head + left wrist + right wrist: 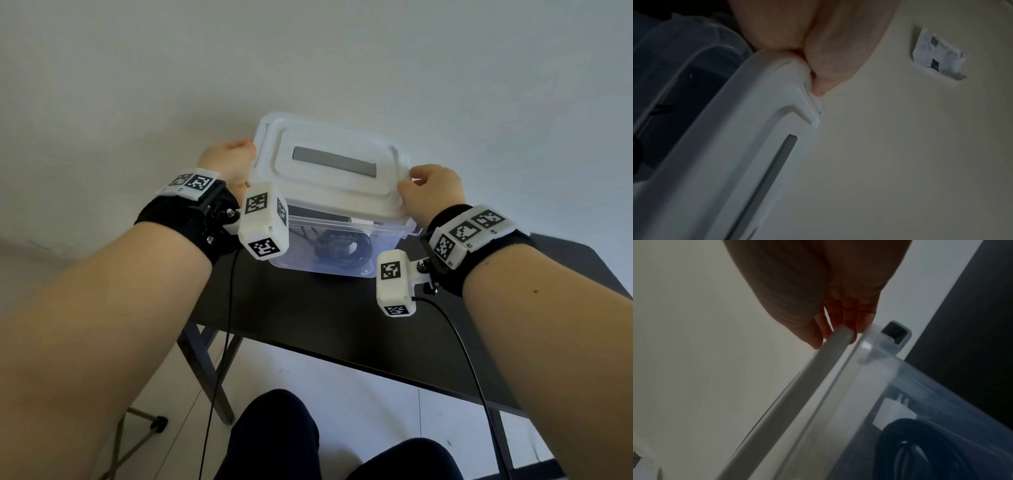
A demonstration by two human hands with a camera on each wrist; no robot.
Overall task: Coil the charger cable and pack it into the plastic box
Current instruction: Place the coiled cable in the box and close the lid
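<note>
A clear plastic box (342, 236) stands on a dark table (325, 318). Through its wall I see the coiled black charger cable (342, 248) and, in the right wrist view, the white plug (894, 412) beside the coiled cable (920, 443). A white lid (329, 171) with a grey slot hovers tilted just above the box rim. My left hand (233, 161) grips the lid's left end, and its fingers (830, 65) pinch the lid edge (777, 97). My right hand (431, 188) grips the right end, fingers (849, 321) curled round the lid rim (818, 369) above the box (900, 378).
The box sits near the table's back edge against a pale wall (308, 68). A small paper scrap (937, 53) is stuck to the wall. Wrist camera cables (455, 335) hang before the table. My knees (274, 438) are below, with tiled floor to the left.
</note>
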